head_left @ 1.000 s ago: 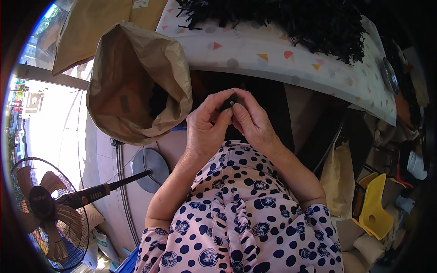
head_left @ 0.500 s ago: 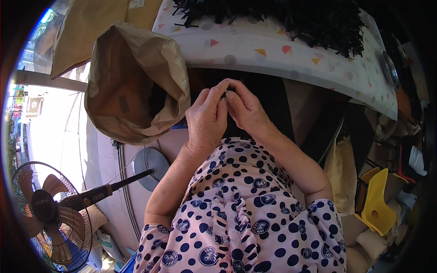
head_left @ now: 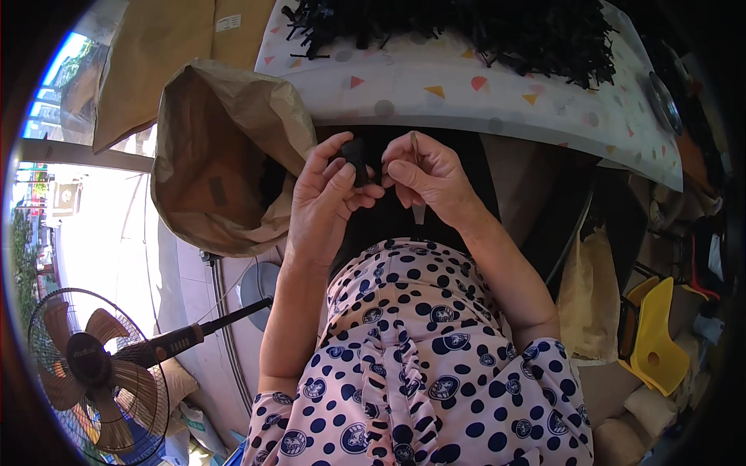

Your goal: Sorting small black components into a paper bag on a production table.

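Observation:
My left hand (head_left: 320, 186) holds up a small dark black lump (head_left: 355, 161) between thumb and fingers; its exact kind is unclear. Close beside it on the right, the fingers of my right hand (head_left: 434, 177) are pinched around a slim metallic tool (head_left: 415, 146). A thin curved end shows above the fingers and a pale tip below them, but most of it is hidden. Both hands are over my lap, just short of the table edge. On the table lies a big heap of thin black strips (head_left: 497, 35).
A wide-mouthed brown paper sack (head_left: 172, 182) stands at the left, dark inside. The table (head_left: 420, 109) has a patterned cover and a round metal dish (head_left: 665, 105) at its right edge. Lower left is a standing fan (head_left: 95, 361); at right, a yellow chair (head_left: 657, 349).
My hands were pressed together and have come apart. The black lump now shows in the left hand, and a slim tool shows in the right. The view has shifted slightly.

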Demonstrator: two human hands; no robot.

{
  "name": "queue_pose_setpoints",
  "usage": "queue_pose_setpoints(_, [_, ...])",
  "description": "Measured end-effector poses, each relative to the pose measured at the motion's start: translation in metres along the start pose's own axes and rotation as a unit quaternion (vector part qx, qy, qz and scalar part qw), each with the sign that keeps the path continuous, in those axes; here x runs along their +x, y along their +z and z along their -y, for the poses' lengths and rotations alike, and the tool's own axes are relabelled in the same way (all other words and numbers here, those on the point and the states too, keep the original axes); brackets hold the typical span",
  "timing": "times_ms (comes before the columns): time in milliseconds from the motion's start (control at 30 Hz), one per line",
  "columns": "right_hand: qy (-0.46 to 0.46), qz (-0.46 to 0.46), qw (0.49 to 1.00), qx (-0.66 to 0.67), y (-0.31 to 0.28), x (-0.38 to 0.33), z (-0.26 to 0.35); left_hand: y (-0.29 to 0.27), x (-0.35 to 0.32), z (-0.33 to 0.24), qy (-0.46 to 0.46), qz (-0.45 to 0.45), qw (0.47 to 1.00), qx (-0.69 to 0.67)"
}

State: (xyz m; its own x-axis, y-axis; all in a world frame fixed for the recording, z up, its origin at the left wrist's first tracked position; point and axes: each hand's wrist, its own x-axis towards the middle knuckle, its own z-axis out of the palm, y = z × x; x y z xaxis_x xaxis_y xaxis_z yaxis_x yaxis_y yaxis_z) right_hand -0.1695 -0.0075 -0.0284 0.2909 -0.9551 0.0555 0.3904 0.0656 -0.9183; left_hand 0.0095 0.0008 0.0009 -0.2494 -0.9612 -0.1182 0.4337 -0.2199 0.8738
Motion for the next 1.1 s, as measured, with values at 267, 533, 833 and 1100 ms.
queue_pose_setpoints(267, [0.052,0.042,0.995,0.07,-0.009,0.004,0.001,0.01,-0.004,0.006,-0.039,0.065,0.995,0.066])
queue_pose_setpoints(533, [0.047,0.065,0.996,0.033,-0.015,0.001,-0.015,0.016,-0.007,0.005,0.002,0.069,0.943,0.325])
queue_pose_setpoints(833, [0.063,0.043,0.997,0.025,0.007,0.001,-0.007,0.014,-0.012,0.01,0.042,0.039,0.917,0.396])
queue_pose_setpoints(1100, [0.058,0.007,0.996,-0.063,0.014,0.004,-0.019,0.009,-0.014,0.012,0.02,0.031,0.932,0.359])
